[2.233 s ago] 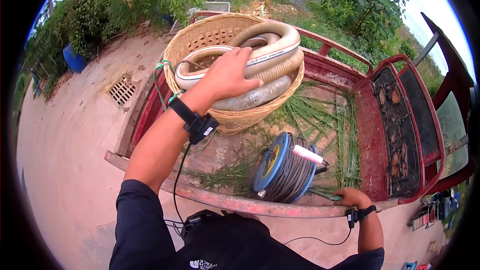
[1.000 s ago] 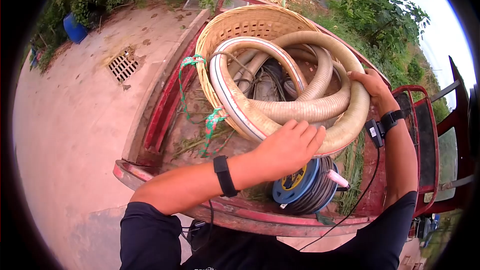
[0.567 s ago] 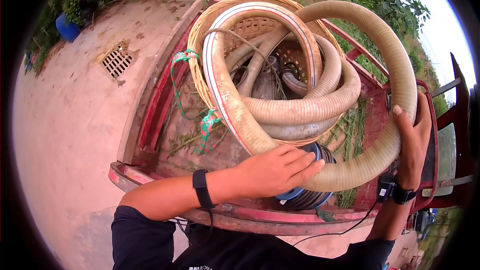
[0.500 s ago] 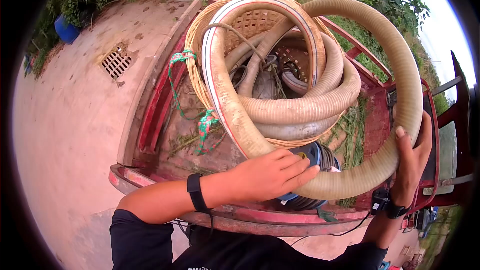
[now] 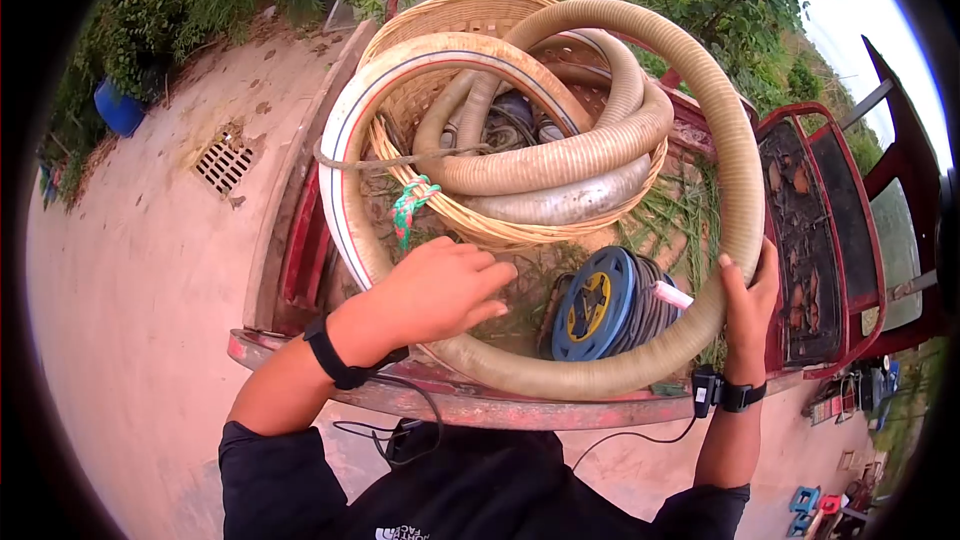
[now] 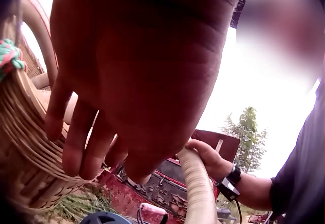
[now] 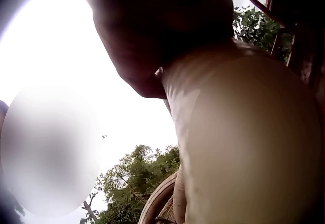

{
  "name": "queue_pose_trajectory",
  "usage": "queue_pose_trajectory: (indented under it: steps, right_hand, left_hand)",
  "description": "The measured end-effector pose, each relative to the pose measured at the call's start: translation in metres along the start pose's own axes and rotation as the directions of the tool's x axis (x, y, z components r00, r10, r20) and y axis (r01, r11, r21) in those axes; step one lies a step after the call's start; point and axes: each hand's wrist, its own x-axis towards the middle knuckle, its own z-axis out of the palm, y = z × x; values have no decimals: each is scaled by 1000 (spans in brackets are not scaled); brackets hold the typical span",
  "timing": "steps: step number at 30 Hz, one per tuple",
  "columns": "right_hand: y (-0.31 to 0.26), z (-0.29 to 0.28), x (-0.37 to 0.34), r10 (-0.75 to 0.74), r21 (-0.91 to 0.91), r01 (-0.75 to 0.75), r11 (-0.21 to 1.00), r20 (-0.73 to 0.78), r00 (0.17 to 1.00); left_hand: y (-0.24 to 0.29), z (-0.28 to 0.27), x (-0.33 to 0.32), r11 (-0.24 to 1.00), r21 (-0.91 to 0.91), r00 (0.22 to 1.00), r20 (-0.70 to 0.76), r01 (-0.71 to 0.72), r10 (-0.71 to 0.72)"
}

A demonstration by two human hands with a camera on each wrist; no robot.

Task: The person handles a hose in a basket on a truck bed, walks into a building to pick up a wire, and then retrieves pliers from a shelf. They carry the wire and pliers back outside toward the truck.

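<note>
A thick beige ribbed hose (image 5: 728, 150) lies in loops in and over a wicker basket (image 5: 545, 230). One big loop hangs out of the basket toward me, and part of it bears blue and red stripes. My right hand (image 5: 750, 305) grips this loop at its right side, thumb on the inner side. My left hand (image 5: 432, 288) hovers over the loop's near left part, fingers loosely extended. The left wrist view shows its palm (image 6: 147, 71) with nothing held. In the right wrist view the hose (image 7: 177, 102) runs from under the dark, shaded hand.
The basket stands in a red cargo bed (image 5: 600, 410) strewn with cut grass (image 5: 690, 205). A blue cable reel (image 5: 592, 305) sits inside the hanging loop. Green cord (image 5: 410, 202) is tied to the basket rim, and a thin rope (image 5: 380, 162) crosses the hose.
Both hands have drawn a hose loop out of the basket toward me. My left hand has come off the hose and moved left; the right has kept its grip and shifted left in view.
</note>
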Motion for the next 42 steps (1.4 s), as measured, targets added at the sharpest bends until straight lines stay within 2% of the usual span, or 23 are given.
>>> queue_pose_trajectory:
  steps: [2, 4, 9, 10, 12, 13, 14, 15, 16, 18, 20, 22, 24, 26, 28, 30, 32, 34, 35, 36, 38, 40, 42]
  right_hand:
    - [42, 9, 16, 64, -108, -59, 992, 44, 997]
    - [74, 20, 21, 198, 7, -201, 980, 137, 970]
    - [97, 38, 23, 242, -81, -229, 970, 230, 943]
    - [95, 37, 25, 239, -77, -227, 971, 238, 941]
    - [95, 42, 27, 63, -336, -5, 942, 163, 985]
    - [95, 45, 33, -104, -422, 157, 893, 146, 984]
    - [87, 47, 36, -172, -529, 196, 826, 95, 981]
    - [76, 48, 41, -233, -530, 254, 809, 107, 966]
    - [64, 50, 40, -412, -580, 380, 720, 83, 907]
    - [32, 59, 35, -514, -484, 469, 738, 47, 857]
    - [1, 69, 35, -486, -318, 489, 812, 94, 869]
    - [-40, 86, 27, -445, -61, 466, 883, 206, 871]
    - [-70, 109, 24, -524, -14, 550, 835, 284, 803]
    - [-96, 142, 20, -524, 70, 535, 842, 342, 780]
    - [-139, 173, 7, -504, 26, 542, 840, 407, 761]
    - [-162, 215, 12, -417, 133, 405, 904, 478, 773]
    - [-173, 266, 27, -385, 83, 395, 915, 469, 795]
    - [-193, 314, 23, -256, -96, 332, 938, 454, 853]
    - [-199, 337, 22, -182, -130, 281, 951, 500, 847]
    - [-203, 355, 20, -105, -167, 226, 960, 535, 839]
    - [-202, 385, 13, -148, -240, 302, 922, 504, 851]
    - [-180, 414, 17, 25, -198, 58, 979, 393, 919]
    - [-181, 421, 10, 128, -248, -43, 968, 338, 933]
  left_hand:
    - [-7, -16, -23, 996, 27, 977, -198, 88, -81]
    - [-6, -30, -53, 981, -23, 940, -284, 191, -190]
    - [16, -48, -118, 942, -99, 857, -392, 322, -334]
    - [24, -47, -129, 920, -136, 794, -468, 369, -388]
    - [38, -42, -156, 876, -187, 671, -578, 444, -464]
    - [46, -37, -172, 846, -226, 617, -598, 483, -512]
    - [54, -34, -188, 809, -258, 543, -630, 527, -555]
    - [64, -30, -206, 772, -249, 490, -649, 585, -581]
    - [74, -24, -224, 742, -239, 468, -646, 627, -603]
    - [97, -4, -259, 618, -371, 306, -625, 693, -719]
    - [108, 11, -294, 547, -403, 225, -615, 734, -756]
    - [121, 25, -330, 420, -505, 79, -565, 754, -821]
    - [126, 32, -353, 369, -536, 9, -559, 760, -829]
    - [122, 42, -378, 366, -547, -1, -556, 753, -831]
    - [112, 49, -409, 365, -571, -18, -555, 735, -832]
    - [99, 51, -446, 316, -605, -62, -520, 731, -852]
    - [80, 51, -492, 315, -624, -71, -513, 716, -855]
    - [59, 48, -541, 237, -626, -123, -476, 743, -871]
    - [51, 41, -561, 220, -639, -145, -468, 738, -872]
    - [45, 33, -579, 235, -635, -113, -458, 736, -882]
    - [25, 9, -608, 179, -600, -134, -439, 779, -889]
    - [5, -13, -628, 194, -572, -84, -424, 797, -902]
    - [-23, -26, -642, 205, -542, -40, -406, 815, -913]
